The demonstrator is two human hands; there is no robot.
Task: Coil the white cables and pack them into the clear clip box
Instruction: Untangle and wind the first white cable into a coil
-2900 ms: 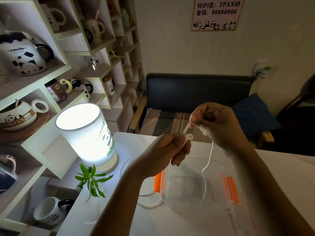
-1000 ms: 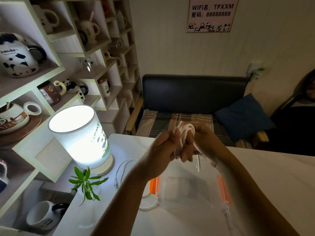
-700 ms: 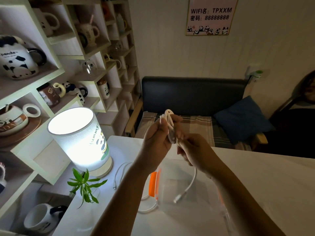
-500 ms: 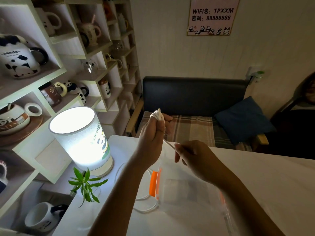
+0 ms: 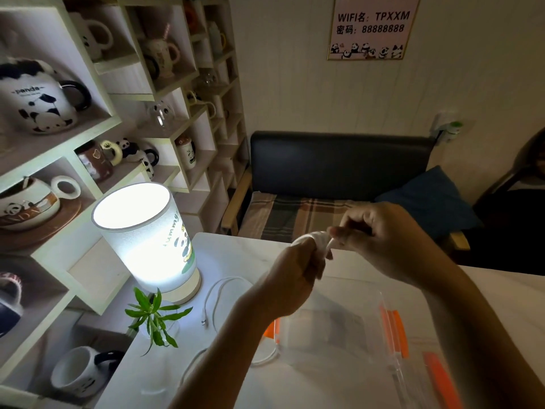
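Note:
Above the clear clip box [image 5: 339, 323] with orange clips, both hands hold a small coil of white cable [image 5: 320, 240]. My left hand [image 5: 295, 278] grips the bundle from below. My right hand [image 5: 380, 234] pinches the cable's end at the top of the coil. Most of the coil is hidden inside the fingers. A second white cable [image 5: 218, 293] lies loose on the white table [image 5: 486, 290], left of the box, with its plug near the lamp.
A lit cylindrical lamp [image 5: 144, 234] stands at the table's left edge with a small green plant [image 5: 153, 317] in front of it. Shelves of panda mugs [image 5: 38, 98] fill the left side. A dark sofa [image 5: 339, 166] with a blue cushion sits behind the table.
The dangling cable tail has been wound into the coil. My left hand has come down from head height. My right hand has risen and moved right, meeting it above the box.

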